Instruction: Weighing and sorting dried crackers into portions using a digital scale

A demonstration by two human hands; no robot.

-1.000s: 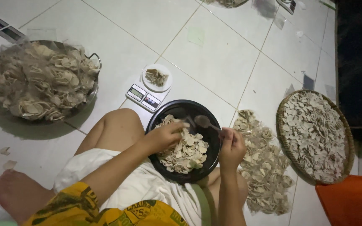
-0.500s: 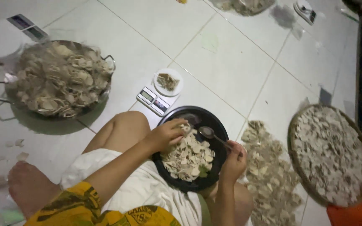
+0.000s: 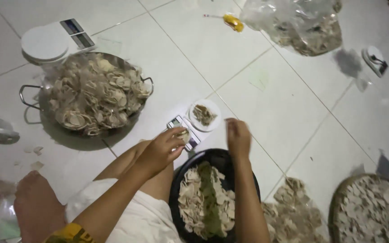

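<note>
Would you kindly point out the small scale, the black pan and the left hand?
small scale [image 3: 205, 115], head view, on its round white platform's edge.
black pan [image 3: 221, 157], head view, bare far rim.
left hand [image 3: 160, 150], head view, back of hand.

Scale [image 3: 183, 129], plate [image 3: 205, 115] block hands [image 3: 238, 135]; tiles right open.

scale [image 3: 186, 130] behind bowl [image 3: 223, 158], pan [image 3: 46, 105] left

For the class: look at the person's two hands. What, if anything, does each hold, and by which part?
The left hand pinches a small pale chip by its edge at the fingertips. Whether the right hand holds anything cannot be told.
</note>
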